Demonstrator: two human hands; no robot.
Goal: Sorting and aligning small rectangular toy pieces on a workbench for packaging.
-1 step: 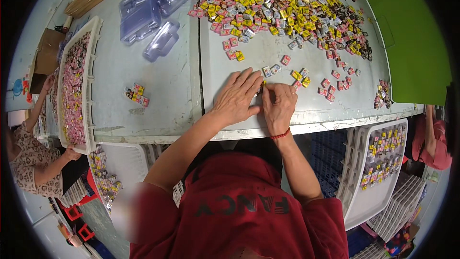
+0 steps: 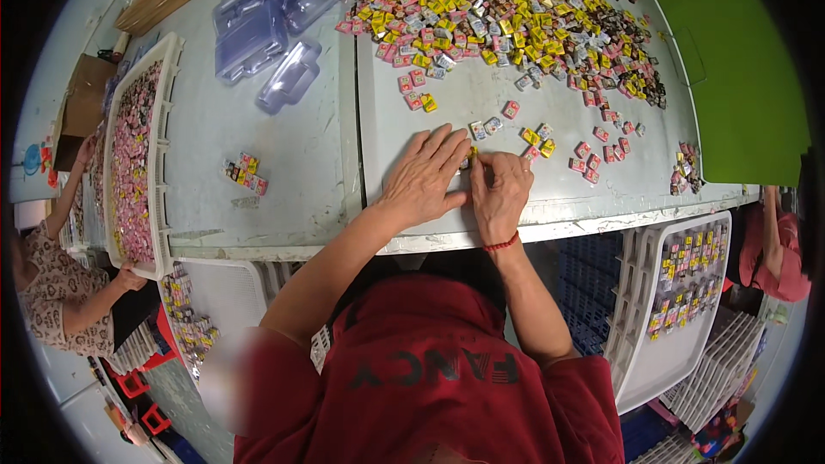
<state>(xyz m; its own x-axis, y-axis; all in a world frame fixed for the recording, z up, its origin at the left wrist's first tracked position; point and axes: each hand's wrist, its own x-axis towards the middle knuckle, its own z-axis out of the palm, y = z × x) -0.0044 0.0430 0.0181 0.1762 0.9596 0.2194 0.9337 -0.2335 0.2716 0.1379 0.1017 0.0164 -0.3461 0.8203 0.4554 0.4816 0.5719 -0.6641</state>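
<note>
My left hand point(image 2: 421, 174) lies nearly flat on the pale table, fingers stretched out and thumb toward the right hand. Beside it, my right hand point(image 2: 500, 191), with a red bead bracelet at the wrist, has its fingers curled and drawn together at the table. A small wrapped block point(image 2: 467, 160), yellow and dark, shows in the gap between my hands, at the right fingertips; most of it is hidden. Just beyond the fingers lie two white-blue blocks point(image 2: 485, 128), a pink block point(image 2: 511, 109) and a small cluster of yellow and pink blocks point(image 2: 540, 143).
A big heap of small blocks point(image 2: 507, 17) covers the far table. Clear plastic trays point(image 2: 288, 77) lie at the far left. A white crate of blocks point(image 2: 163, 155) stands left, beside a person. Another white tray point(image 2: 636, 361) leans at lower right, near a second person.
The right fingertips and the small block between my hands have shifted very slightly. Otherwise both hands keep their places.
</note>
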